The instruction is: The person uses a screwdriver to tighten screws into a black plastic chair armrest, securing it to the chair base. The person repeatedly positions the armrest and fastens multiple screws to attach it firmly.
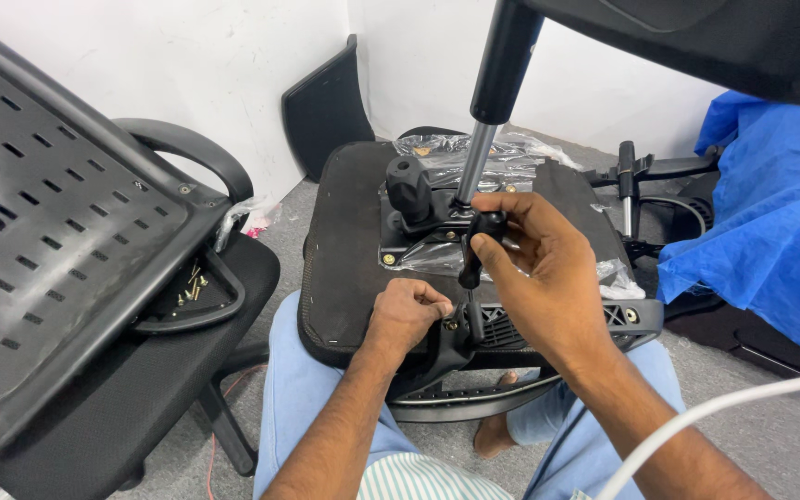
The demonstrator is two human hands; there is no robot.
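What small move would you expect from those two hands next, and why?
Probably a turn of the screwdriver. The right hand grips its black handle upright over a screw at the chair seat edge, and the left hand pinches there as if steadying it.

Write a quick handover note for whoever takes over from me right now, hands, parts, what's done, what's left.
Left hand: fingers pinched at a screw on the seat's near edge.
Right hand: gripping the black screwdriver handle, shaft pointing down at that screw.
Upturned seat base rests on the lap; tilt mechanism with gas cylinder sits on it, still partly in plastic wrap.
Done: a brass bolt shows at the mechanism plate's corner.
Left: this screw looks not yet driven home. Spare screws lie on the chair to the left.
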